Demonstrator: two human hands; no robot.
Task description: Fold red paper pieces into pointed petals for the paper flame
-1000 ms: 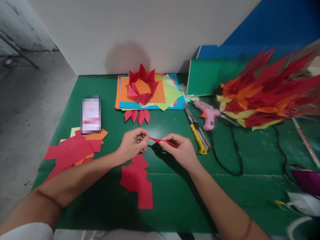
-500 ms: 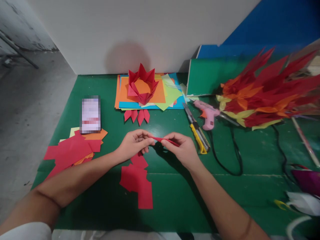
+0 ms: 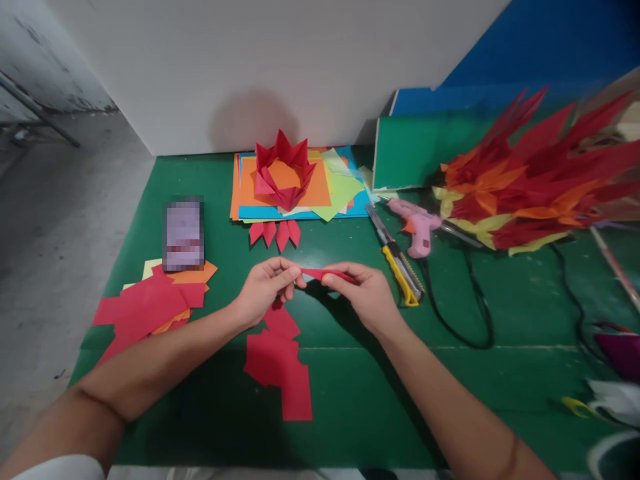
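A small folded strip of red paper [image 3: 319,274] is held between both hands above the green table [image 3: 350,400]. My left hand [image 3: 267,288] pinches its left end with thumb and fingertips. My right hand [image 3: 363,295] pinches its right end, fingers curled over it. Below the hands lie several cut red paper pieces [image 3: 280,363]. Folded red petals [image 3: 275,233] lie just beyond the hands. Behind them a red paper crown-shaped flower [image 3: 284,171] sits on a stack of coloured sheets [image 3: 320,193].
A phone [image 3: 183,233] lies at the left above a pile of red and orange scraps [image 3: 150,307]. A yellow utility knife [image 3: 397,260] and a pink glue gun [image 3: 417,227] with black cord lie right of the hands. A large red-orange paper flower [image 3: 530,180] fills the right.
The hands have shifted slightly and turned the red strip between the fingers; the left fingers have straightened a little. The view has tilted a bit.
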